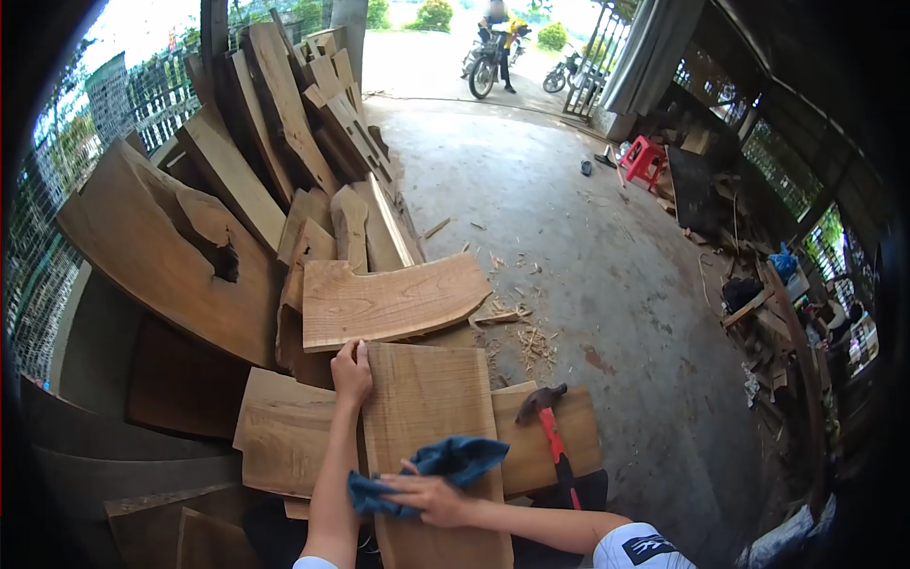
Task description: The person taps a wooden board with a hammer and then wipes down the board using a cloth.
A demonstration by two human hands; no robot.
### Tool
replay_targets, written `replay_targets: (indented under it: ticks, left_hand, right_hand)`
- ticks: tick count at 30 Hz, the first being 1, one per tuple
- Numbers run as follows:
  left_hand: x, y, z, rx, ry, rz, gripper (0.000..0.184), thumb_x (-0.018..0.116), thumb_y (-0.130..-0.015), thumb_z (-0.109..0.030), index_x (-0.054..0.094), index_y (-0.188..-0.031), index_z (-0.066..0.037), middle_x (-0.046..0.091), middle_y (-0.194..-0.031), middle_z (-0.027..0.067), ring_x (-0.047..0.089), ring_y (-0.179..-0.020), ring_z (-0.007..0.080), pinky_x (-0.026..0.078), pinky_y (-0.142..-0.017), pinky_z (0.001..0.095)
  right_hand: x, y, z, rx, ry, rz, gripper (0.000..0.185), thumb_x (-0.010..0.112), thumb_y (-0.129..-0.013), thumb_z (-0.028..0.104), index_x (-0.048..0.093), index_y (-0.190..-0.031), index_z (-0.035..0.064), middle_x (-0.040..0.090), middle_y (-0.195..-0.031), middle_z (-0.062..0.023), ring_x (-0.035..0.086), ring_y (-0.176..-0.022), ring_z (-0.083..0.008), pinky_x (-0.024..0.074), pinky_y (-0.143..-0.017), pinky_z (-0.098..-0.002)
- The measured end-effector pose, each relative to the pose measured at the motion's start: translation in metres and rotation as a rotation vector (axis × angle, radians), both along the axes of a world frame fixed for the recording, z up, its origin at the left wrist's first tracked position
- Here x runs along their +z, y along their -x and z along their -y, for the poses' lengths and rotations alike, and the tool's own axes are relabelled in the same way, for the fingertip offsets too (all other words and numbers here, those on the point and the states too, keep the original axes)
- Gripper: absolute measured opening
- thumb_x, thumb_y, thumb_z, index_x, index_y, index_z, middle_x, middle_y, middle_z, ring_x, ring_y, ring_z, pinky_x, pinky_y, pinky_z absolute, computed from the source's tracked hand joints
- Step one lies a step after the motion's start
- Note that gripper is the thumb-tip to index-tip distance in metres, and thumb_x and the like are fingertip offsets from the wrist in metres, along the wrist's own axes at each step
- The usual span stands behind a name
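Observation:
A rectangular wooden board lies lengthwise in front of me. My left hand grips its upper left corner, fingers closed around the edge. On the board's lower part, my right hand presses a blue cloth against the surface, the cloth bunched under and beyond the fingers. A curved wooden piece sits just past the board's far end. Right of the board, a hammer with a red and black handle rests on another plank. One more plank shows on the left, partly behind my left forearm.
Large slabs and planks lean at the left. Wood shavings litter the concrete floor. A red stool and scrap wood stand or lie at the right. A person is by a motorbike outside.

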State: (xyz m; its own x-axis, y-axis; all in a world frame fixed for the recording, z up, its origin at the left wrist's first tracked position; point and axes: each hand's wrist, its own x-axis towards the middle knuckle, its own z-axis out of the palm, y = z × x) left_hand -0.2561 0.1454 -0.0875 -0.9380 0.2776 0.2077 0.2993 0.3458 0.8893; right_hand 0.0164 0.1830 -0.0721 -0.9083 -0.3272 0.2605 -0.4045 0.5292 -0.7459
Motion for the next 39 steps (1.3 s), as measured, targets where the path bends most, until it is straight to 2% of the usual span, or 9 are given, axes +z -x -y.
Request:
replay_targets:
  ticks: [5,10,12,18,21,24,29,37,39]
  left_hand:
    - [-0.006,0.002,0.001,-0.017,-0.005,-0.014,0.025,0.056,-0.100,-0.020,0.071,-0.103,-0.001,0.071,-0.086,0.0217,0.072,-0.080,0.0344,0.054,-0.073,0.0394]
    - [-0.021,0.010,0.008,-0.124,-0.037,-0.111,0.024,0.060,-0.098,-0.022,0.072,-0.103,-0.002,0.072,-0.084,0.0218,0.075,-0.079,0.0282,0.055,-0.069,0.0369]
    - [-0.018,0.010,0.004,-0.041,-0.054,-0.021,0.027,0.060,-0.098,-0.025,0.071,-0.103,-0.001,0.072,-0.086,0.0219,0.074,-0.079,0.0299,0.055,-0.070,0.0379]
    - [-0.003,0.002,0.003,-0.024,-0.027,0.011,0.027,0.056,-0.101,-0.023,0.070,-0.105,-0.001,0.071,-0.091,0.0235,0.072,-0.088,0.0366,0.054,-0.075,0.0403]
    - [-0.001,0.001,0.003,-0.027,-0.032,0.031,0.028,0.056,-0.101,-0.022,0.070,-0.107,0.001,0.071,-0.092,0.0246,0.072,-0.088,0.0370,0.054,-0.076,0.0400]
    - [-0.019,0.009,0.004,-0.030,-0.054,0.022,0.032,0.057,-0.103,-0.025,0.068,-0.108,0.004,0.072,-0.087,0.0202,0.070,-0.081,0.0233,0.053,-0.075,0.0349]
    - [-0.033,0.019,0.006,-0.109,-0.075,0.102,0.033,0.058,-0.103,-0.026,0.070,-0.110,0.004,0.072,-0.089,0.0071,0.064,-0.083,0.0113,0.051,-0.077,0.0283]
    - [-0.040,0.030,0.013,-0.140,-0.042,0.172,0.037,0.060,-0.103,-0.028,0.068,-0.122,0.004,0.074,-0.104,0.0085,0.064,-0.095,0.0108,0.050,-0.087,0.0268]
    - [-0.025,0.022,0.015,-0.157,0.092,0.090,0.042,0.059,-0.103,-0.031,0.065,-0.128,0.003,0.071,-0.118,0.0138,0.065,-0.109,0.0186,0.048,-0.096,0.0296]
  right_hand:
    - [0.010,0.010,-0.012,0.217,-0.098,-0.053,0.064,0.062,-0.063,-0.009,0.062,-0.126,0.0011,0.044,-0.155,-0.0116,0.030,-0.150,-0.0309,0.0210,-0.125,-0.0552]
    - [0.002,0.136,-0.080,-0.496,-0.197,-0.207,0.067,0.055,-0.069,-0.012,0.063,-0.132,0.0057,0.052,-0.148,-0.0146,0.036,-0.146,-0.0342,0.0238,-0.123,-0.0506]
    - [0.006,0.142,-0.069,-0.575,-0.136,-0.144,0.068,0.054,-0.068,-0.012,0.062,-0.134,0.0060,0.053,-0.147,-0.0145,0.038,-0.145,-0.0347,0.0233,-0.123,-0.0520]
    - [0.005,0.007,0.027,-0.381,0.122,0.079,0.074,0.050,-0.069,-0.017,0.057,-0.139,0.0054,0.050,-0.148,-0.0206,0.045,-0.141,-0.0337,0.0200,-0.123,-0.0545]
    - [0.011,-0.028,0.042,-0.181,0.101,0.080,0.072,0.051,-0.070,-0.017,0.057,-0.139,0.0036,0.046,-0.153,-0.0174,0.035,-0.148,-0.0330,0.0209,-0.123,-0.0542]
    - [-0.016,0.046,-0.029,-0.230,-0.113,-0.317,0.056,0.055,-0.074,-0.009,0.065,-0.128,0.0029,0.045,-0.156,-0.0119,0.031,-0.149,-0.0391,0.0246,-0.122,-0.0545]
    - [-0.006,0.159,-0.111,-0.814,-0.211,-0.199,0.062,0.053,-0.074,-0.009,0.062,-0.133,0.0048,0.057,-0.141,-0.0189,0.037,-0.143,-0.0444,0.0244,-0.122,-0.0537]
    - [0.015,-0.016,0.027,-0.462,-0.013,0.063,0.066,0.054,-0.073,-0.012,0.059,-0.137,0.0043,0.049,-0.151,-0.0127,0.031,-0.149,-0.0371,0.0201,-0.123,-0.0544]
    - [0.020,-0.024,0.023,-0.421,0.098,0.054,0.069,0.054,-0.071,-0.014,0.059,-0.137,0.0064,0.050,-0.150,-0.0126,0.031,-0.149,-0.0369,0.0204,-0.124,-0.0542]
